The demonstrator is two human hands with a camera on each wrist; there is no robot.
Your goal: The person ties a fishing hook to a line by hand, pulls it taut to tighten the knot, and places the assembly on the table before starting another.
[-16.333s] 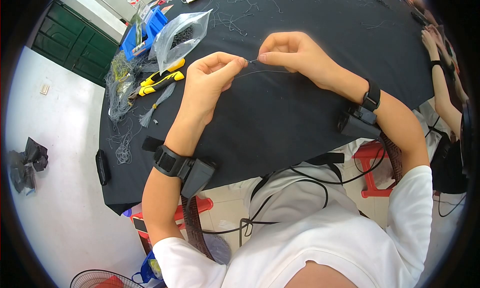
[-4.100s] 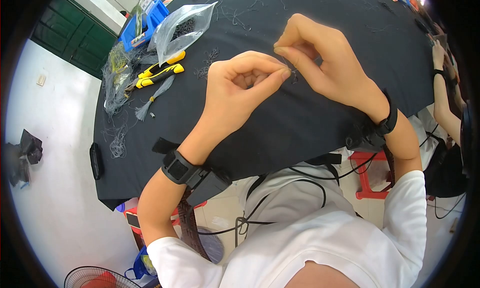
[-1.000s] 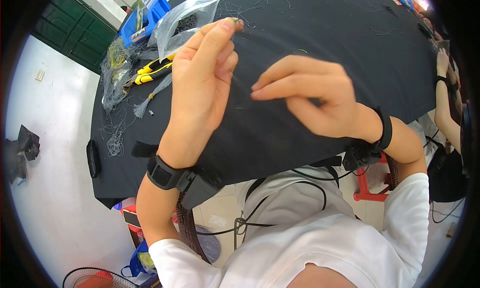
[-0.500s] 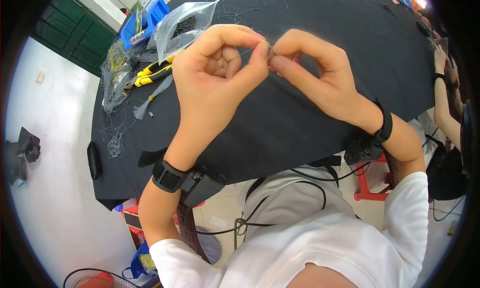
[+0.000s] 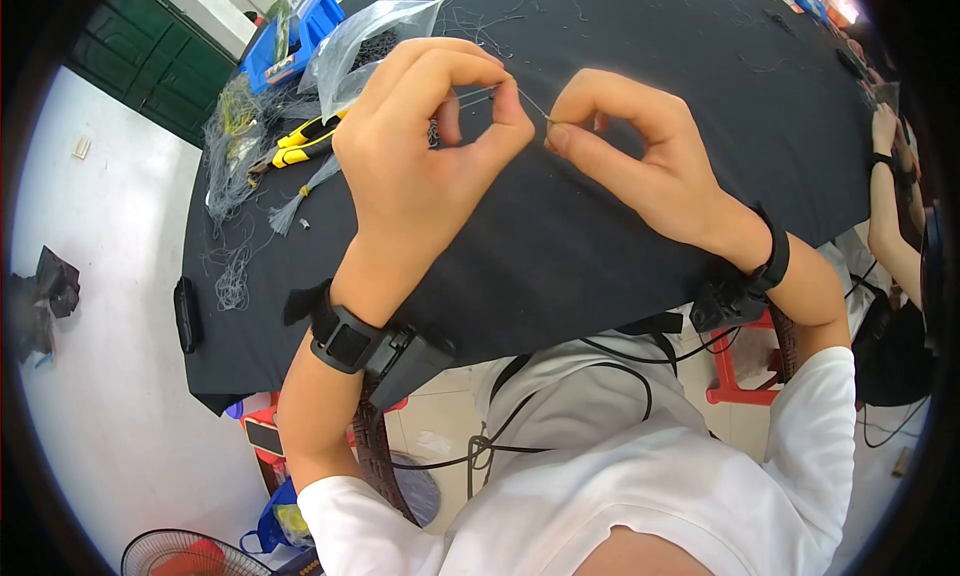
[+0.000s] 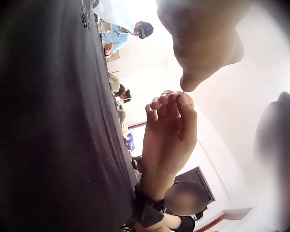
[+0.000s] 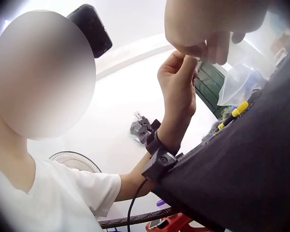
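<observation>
In the head view my left hand point(image 5: 425, 141) pinches a thin grey line point(image 5: 532, 103) between thumb and forefinger, above the black-covered table point(image 5: 560, 266). A short stretch of the line runs to my right hand point(image 5: 640, 151), whose thumb and forefinger pinch it slightly lower and to the right. The fingertips of the two hands stand a little apart. Another strand shows behind the left thumb. In the left wrist view the right hand point(image 6: 169, 135) has its fingertips close to the blurred left hand point(image 6: 203, 38). What lies at the fingertips is too small to tell.
Left of the hands lie yellow-and-black pliers point(image 5: 305, 151), a clear bag point(image 5: 350, 51) of dark pieces, a blue bin point(image 5: 320, 26), tangled line point(image 5: 232, 146) and a tied grey bundle point(image 5: 290, 211). Loose strands lie at the far side. Another person's arm point(image 5: 885, 156) is at the right.
Half a second ago the fingertips nearly met; now they are slightly apart with line stretched between them. Since one second ago the left hand has come down and right, and the right hand has risen.
</observation>
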